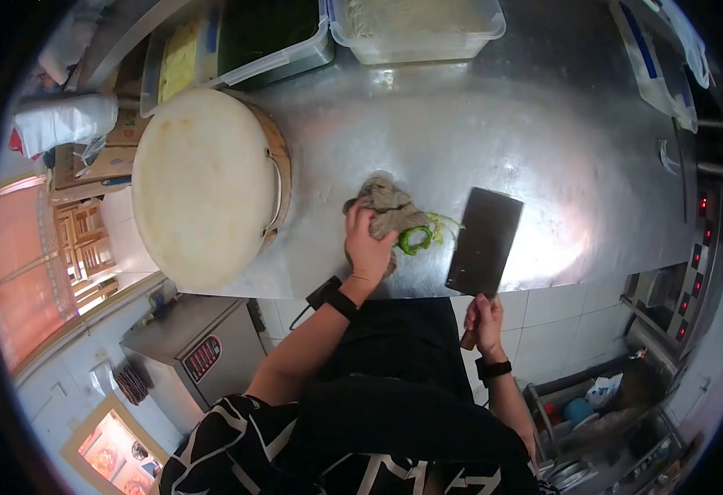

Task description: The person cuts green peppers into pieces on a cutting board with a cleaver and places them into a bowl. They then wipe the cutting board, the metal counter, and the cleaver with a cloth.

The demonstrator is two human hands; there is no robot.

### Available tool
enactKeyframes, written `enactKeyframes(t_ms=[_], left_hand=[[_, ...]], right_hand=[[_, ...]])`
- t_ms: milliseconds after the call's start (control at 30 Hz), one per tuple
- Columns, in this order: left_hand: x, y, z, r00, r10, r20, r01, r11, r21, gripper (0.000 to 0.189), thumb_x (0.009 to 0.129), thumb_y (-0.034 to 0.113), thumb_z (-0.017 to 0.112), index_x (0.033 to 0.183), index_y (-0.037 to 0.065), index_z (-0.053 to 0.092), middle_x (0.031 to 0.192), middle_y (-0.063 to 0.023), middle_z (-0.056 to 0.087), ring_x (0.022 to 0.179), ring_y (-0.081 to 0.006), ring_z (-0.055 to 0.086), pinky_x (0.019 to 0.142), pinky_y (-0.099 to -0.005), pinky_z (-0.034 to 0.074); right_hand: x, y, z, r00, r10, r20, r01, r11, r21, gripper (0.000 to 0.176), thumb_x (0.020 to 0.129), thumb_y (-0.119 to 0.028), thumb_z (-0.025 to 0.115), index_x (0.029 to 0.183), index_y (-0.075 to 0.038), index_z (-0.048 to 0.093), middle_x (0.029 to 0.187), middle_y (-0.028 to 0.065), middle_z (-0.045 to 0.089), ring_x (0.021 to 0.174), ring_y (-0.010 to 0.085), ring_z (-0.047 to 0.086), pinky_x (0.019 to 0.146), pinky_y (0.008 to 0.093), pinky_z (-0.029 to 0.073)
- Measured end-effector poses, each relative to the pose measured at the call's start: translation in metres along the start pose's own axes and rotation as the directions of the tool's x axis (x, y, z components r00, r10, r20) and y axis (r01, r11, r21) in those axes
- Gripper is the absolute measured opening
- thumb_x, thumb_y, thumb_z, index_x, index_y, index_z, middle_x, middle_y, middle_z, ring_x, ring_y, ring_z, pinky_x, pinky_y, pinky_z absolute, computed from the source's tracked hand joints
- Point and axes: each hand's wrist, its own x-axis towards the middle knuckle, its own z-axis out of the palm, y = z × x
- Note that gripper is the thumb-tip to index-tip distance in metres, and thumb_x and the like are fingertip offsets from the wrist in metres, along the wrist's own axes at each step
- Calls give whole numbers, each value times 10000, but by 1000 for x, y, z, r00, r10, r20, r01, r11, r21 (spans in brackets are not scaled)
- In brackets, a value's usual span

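Note:
My left hand (367, 247) is closed on a crumpled grey-brown cloth (390, 206) that lies on the steel table (328, 148) near its front edge. Against the cloth's right side are green vegetable scraps (415, 239), with a green ring and pale stringy bits. My right hand (484, 320) grips the wooden handle of a cleaver (487, 239). The broad dark blade reaches over the table's front edge, flat side up, just right of the scraps; whether it touches the steel I cannot tell.
A thick round chopping block (200, 190) with a metal handle stands at the left. Plastic tubs (419, 51) line the back, one holding dark green food. A clear bag or tray (654, 74) lies at the back right. A steel appliance (196, 346) stands below left.

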Motion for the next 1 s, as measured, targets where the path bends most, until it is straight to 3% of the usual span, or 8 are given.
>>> enactKeyframes(t_ms=[167,300,367,433,533,600,700,1000], left_hand=[[-15,15,23,998,52,26,-47,986,-160,372,606,71,697,904,36,476,1183,-145,496,1064,-348,487,862,-379,429],[-12,27,11,973,-127,192,194,903,-383,345,661,13,626,969,23,470,1118,-141,490,1062,-306,491,894,-325,402],[0,35,-15,945,-309,103,316,792,-522,369,693,-2,592,1040,21,470,1130,-112,479,1073,-229,482,919,-305,389],[8,28,-46,989,-146,10,130,847,-516,500,728,-4,540,1212,5,413,1170,-102,467,1100,-205,455,935,-322,386],[5,-10,-79,979,-187,-75,124,854,-505,451,722,38,587,1165,65,506,1287,-148,419,1192,-251,417,1002,-349,337],[-5,-54,-86,993,113,-40,-106,983,146,431,716,158,664,1137,139,572,1366,-189,349,1257,-357,335,1046,-475,255],[-20,-49,-76,992,121,19,-118,910,398,388,677,293,731,1032,177,623,1401,-197,302,1263,-432,279,1037,-571,187],[-19,5,29,939,280,201,-309,942,132,375,582,207,771,903,139,590,1357,-111,387,1217,-379,369,980,-496,317]], right_hand=[[7,14,52,988,93,121,-87,994,-60,124,927,-170,501,897,-62,449,580,22,467,445,104,444,405,240,380],[6,13,72,962,141,235,-138,990,-31,113,927,-160,497,923,-58,451,579,27,466,442,104,440,405,239,381],[6,11,68,956,123,265,-131,991,14,101,925,-145,494,946,-56,453,578,33,464,438,105,435,406,238,382],[4,5,59,961,97,257,-105,994,15,94,926,-144,488,947,-58,453,577,33,462,434,105,432,403,237,382],[-1,-6,37,974,52,221,-59,998,23,84,930,-146,474,938,-64,453,573,32,457,424,106,427,397,236,382],[-3,-3,14,985,23,173,-24,1000,6,96,936,-164,459,898,-78,443,561,27,447,404,103,420,385,232,385],[-4,3,-9,997,-7,80,3,999,47,114,937,-171,462,865,-86,436,553,23,445,392,102,420,380,234,389],[-1,22,17,999,-48,9,47,994,99,153,944,-196,465,840,-90,431,544,27,449,402,113,434,388,246,390]])
